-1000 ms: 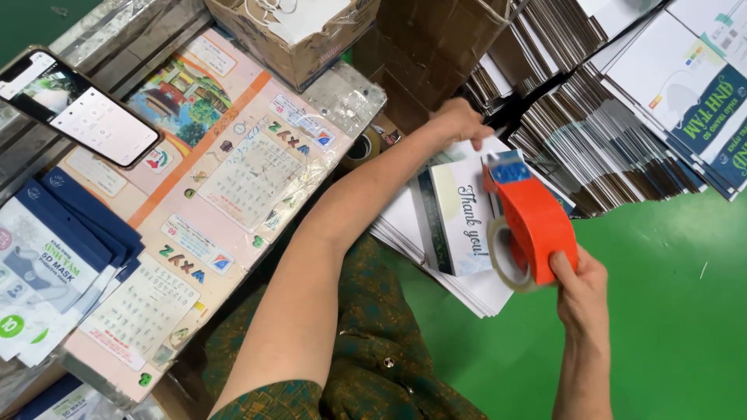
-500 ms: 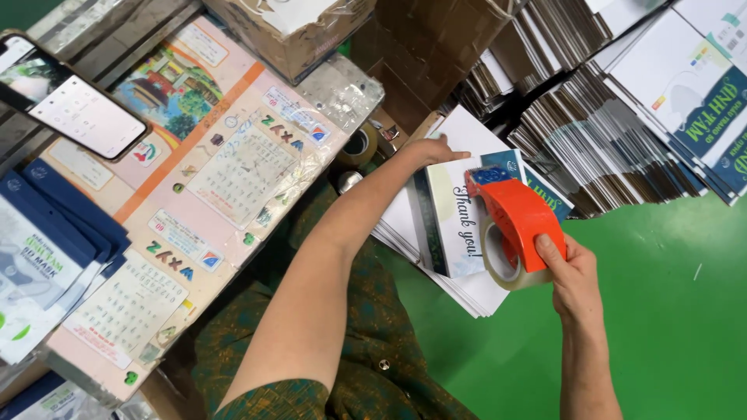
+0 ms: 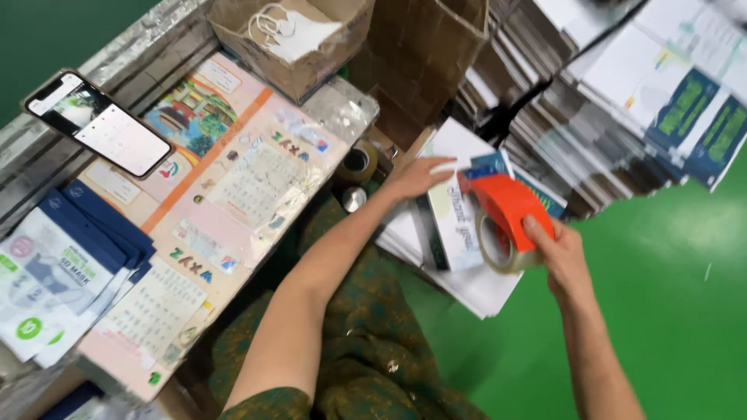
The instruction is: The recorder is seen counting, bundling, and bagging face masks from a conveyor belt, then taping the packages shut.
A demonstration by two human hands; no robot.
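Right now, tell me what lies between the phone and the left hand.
In the head view, between the phone and the left hand lie pink calendar sheets under clear film and a brown tape roll.

Lighting, as I see it: bright, even, overhead; soft shadows. Glare on green floor (image 3: 685, 233). Motion blur top right.

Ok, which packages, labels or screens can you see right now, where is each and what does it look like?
Phone: far left on the bench, black slab, screen lit.
Mask packets: left edge, flat, white and blue, fanned.
Calendar sheets: bench centre, pink, wrapped in clear film.
Cardboard box: top centre, brown, open.
White package: under the left hand.
Tape dispenser: orange, in the right hand.
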